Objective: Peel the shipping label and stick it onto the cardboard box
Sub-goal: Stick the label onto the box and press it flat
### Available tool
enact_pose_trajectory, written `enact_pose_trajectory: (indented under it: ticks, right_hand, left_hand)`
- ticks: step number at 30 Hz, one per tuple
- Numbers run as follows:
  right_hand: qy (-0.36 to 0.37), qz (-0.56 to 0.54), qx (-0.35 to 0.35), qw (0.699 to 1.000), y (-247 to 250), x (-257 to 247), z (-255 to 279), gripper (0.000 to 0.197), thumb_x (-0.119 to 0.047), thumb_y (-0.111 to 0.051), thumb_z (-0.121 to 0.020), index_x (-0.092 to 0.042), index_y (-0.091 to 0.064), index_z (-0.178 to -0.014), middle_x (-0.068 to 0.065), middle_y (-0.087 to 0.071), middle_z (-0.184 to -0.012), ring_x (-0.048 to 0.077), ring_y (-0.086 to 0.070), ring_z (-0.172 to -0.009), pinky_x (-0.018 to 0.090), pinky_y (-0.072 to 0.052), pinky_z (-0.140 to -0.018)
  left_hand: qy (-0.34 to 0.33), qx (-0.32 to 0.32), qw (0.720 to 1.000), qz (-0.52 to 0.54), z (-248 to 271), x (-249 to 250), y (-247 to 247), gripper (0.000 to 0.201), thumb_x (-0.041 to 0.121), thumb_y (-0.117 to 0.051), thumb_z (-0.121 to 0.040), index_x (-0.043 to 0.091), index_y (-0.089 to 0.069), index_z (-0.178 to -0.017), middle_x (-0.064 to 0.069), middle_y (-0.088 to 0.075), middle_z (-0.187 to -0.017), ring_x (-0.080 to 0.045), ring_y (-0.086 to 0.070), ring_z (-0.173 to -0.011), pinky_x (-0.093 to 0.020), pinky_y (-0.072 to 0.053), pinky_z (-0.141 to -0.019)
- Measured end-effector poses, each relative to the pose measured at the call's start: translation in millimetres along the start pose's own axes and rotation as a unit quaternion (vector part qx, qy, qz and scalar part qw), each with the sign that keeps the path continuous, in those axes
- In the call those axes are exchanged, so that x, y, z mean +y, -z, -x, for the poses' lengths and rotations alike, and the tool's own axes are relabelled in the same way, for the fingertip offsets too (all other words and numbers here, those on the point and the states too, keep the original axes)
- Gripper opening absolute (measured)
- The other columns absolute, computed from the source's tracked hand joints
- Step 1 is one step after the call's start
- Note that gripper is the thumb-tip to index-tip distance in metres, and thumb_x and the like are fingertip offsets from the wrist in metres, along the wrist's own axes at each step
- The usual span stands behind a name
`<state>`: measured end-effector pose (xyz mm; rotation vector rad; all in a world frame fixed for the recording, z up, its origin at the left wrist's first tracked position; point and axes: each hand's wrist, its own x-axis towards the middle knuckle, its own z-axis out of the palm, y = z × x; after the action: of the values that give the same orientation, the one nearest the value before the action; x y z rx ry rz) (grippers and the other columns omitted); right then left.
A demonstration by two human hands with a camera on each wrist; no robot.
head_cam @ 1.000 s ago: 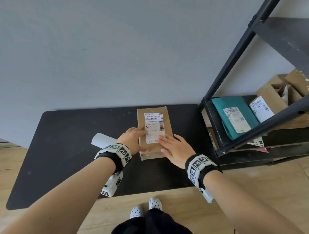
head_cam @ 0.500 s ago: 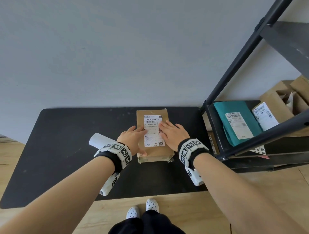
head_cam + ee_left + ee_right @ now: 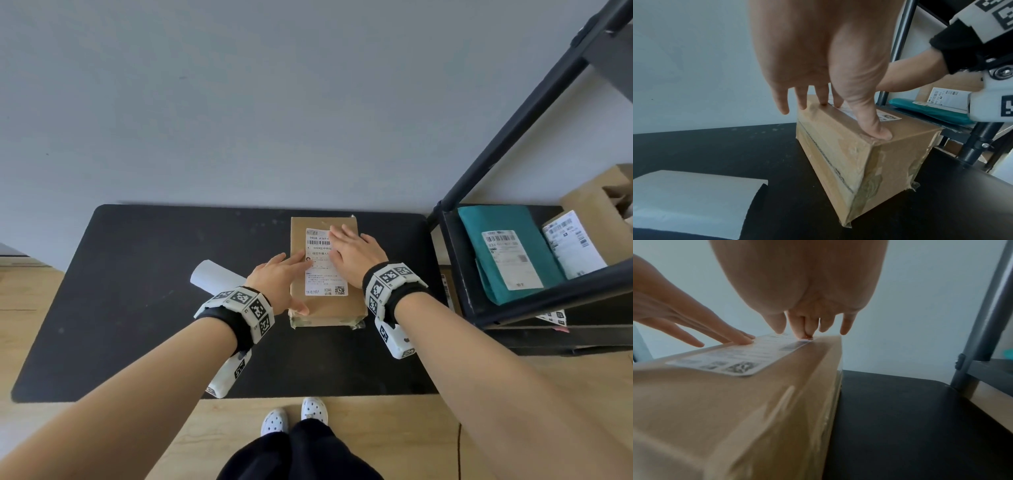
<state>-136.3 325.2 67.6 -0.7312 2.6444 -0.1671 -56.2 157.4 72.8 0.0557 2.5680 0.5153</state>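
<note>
One cardboard box on black table; one shipping label stuck flat on its top; left hand and right hand, fingers straight, pressing label; one white backing sheet beside box.

The taped brown cardboard box lies flat on the table; the white shipping label (barcode, QR code) sits stuck on top.

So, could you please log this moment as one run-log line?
stage: smoothing label | shipping label: flat on cardboard box | left hand: steadies box | right hand: presses label's far end
</note>
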Motion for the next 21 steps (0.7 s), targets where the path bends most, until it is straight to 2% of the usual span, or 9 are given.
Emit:
enact_pose_trajectory:
  ticks: [6,11,16,21]
  right_hand:
    - [0.054,0.026,-0.010,0.998,1,-18,-20,0.049,-0.025,-0.023,-0.102,-0.014,-0.020,-0.150,-0.001,-0.014,-0.161,0.015,-0.009,-0.149,0.038,-0.016,-0.118]
    - [0.064,0.029,-0.024,0.997,2,-20,-26,0.049,-0.023,-0.021,-0.102,-0.015,-0.019,-0.151,-0.003,-0.011,-0.162,0.014,-0.008,-0.149,0.039,-0.016,-0.119]
    - [0.084,0.007,-0.012,0.996,-5,-19,-13,0.050,-0.023,-0.024,-0.102,-0.015,-0.019,-0.151,-0.003,-0.014,-0.161,0.015,-0.010,-0.149,0.038,-0.015,-0.120]
    - [0.103,0.023,-0.011,0.994,-16,-22,7,0.050,-0.024,-0.024,-0.101,-0.017,-0.018,-0.151,-0.004,-0.015,-0.161,0.013,-0.012,-0.149,0.036,-0.015,-0.120]
  left_hand:
    - [-0.002,0.005,1.000,0.006,-1,-4,-3,0.098,0.043,-0.077,-0.072,0.033,-0.019,-0.151,0.015,-0.007,-0.161,-0.021,-0.009,-0.150,-0.045,-0.017,-0.120]
    - [0.011,0.023,1.000,-0.006,1,-3,-4,0.108,0.046,-0.076,-0.071,0.024,-0.009,-0.153,0.012,-0.007,-0.162,-0.021,-0.011,-0.150,-0.043,-0.021,-0.120]
    - [0.029,0.025,0.999,-0.011,4,-2,-5,0.112,0.049,-0.076,-0.071,0.018,-0.006,-0.153,0.007,-0.005,-0.162,-0.021,-0.011,-0.150,-0.041,-0.021,-0.120]
    - [0.034,0.020,0.999,-0.012,5,-1,-4,0.113,0.049,-0.075,-0.071,0.018,-0.004,-0.153,0.007,-0.004,-0.163,-0.021,-0.011,-0.150,-0.041,-0.021,-0.119]
